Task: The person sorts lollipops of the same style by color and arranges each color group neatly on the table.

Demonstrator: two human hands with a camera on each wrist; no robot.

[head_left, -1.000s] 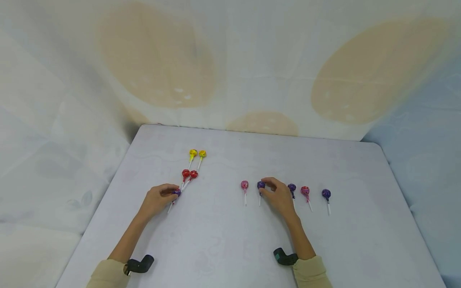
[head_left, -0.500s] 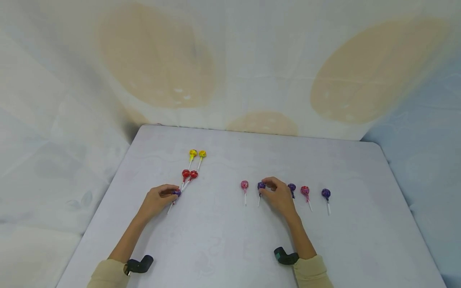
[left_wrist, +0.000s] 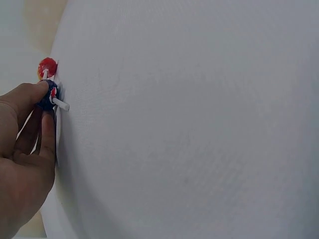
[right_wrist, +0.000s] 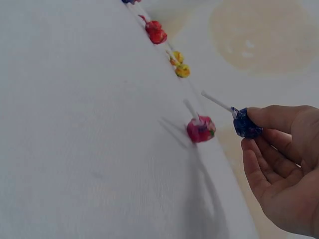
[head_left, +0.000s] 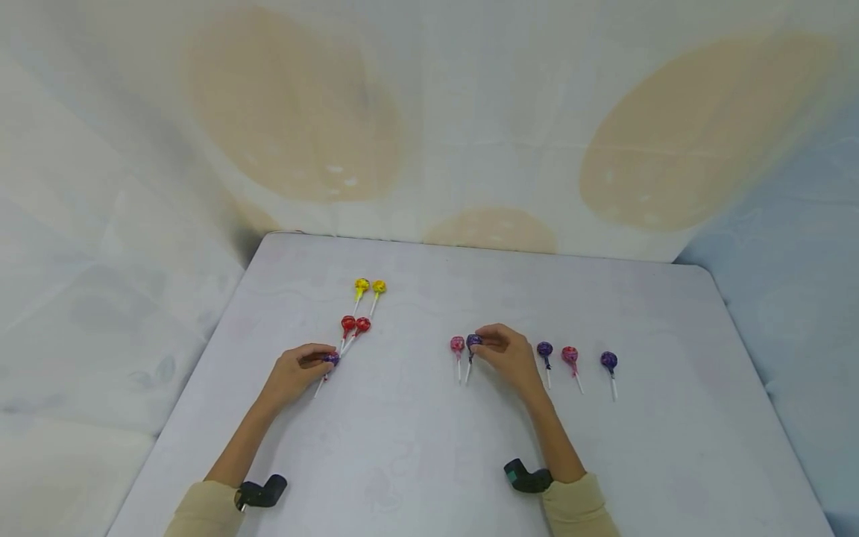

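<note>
My left hand (head_left: 295, 371) (left_wrist: 25, 149) pinches the head of a purple lollipop (head_left: 329, 359) (left_wrist: 48, 97) lying on the white table (head_left: 416, 447), just below two red lollipops (head_left: 355, 324) (left_wrist: 47, 65). My right hand (head_left: 506, 356) (right_wrist: 284, 164) pinches another purple lollipop (head_left: 473, 341) (right_wrist: 246, 124) by its head, lifted off the table right beside a pink lollipop (head_left: 457, 344) (right_wrist: 201, 129). Its white stick points down and away from the hand.
Two yellow lollipops (head_left: 370, 286) (right_wrist: 178, 64) lie further back on the left. Right of my right hand lie a purple lollipop (head_left: 545, 349), a pink one (head_left: 570, 354) and another purple one (head_left: 608, 361). Cloth walls surround the table.
My right hand has lifted its purple lollipop and carried it left, close to the pink one. The left hand has stayed put on its purple lollipop.
</note>
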